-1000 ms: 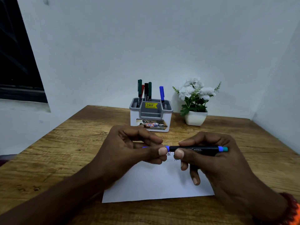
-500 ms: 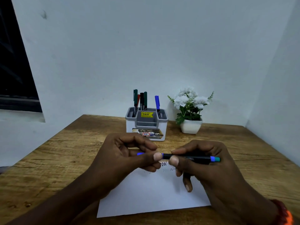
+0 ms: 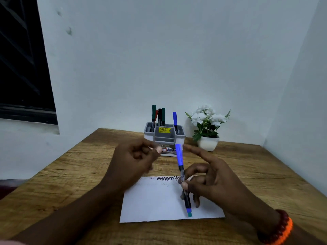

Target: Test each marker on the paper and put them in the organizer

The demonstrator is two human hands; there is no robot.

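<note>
My right hand [image 3: 217,181] pinches a black marker [image 3: 180,161] at mid-barrel with thumb and fingers, index finger stretched out. The marker stands nearly upright over the white paper [image 3: 154,200], blue cap on top, teal end down. Black zigzag scribbles [image 3: 168,178] run along the paper's far edge. My left hand [image 3: 131,165] hovers left of the marker with its fingers curled and nothing in it. Behind both hands stands the grey and white organizer [image 3: 164,137], holding several markers [image 3: 160,115] on its left side and one blue marker [image 3: 174,119] on its right.
A white pot with white flowers [image 3: 207,128] stands right of the organizer by the back wall. The wooden table [image 3: 79,174] sits in a corner, with walls behind and to the right and a dark window at the far left.
The marker swung from lying level between both hands to nearly upright in my right hand alone. My left hand let go of the cap end and drew back left.
</note>
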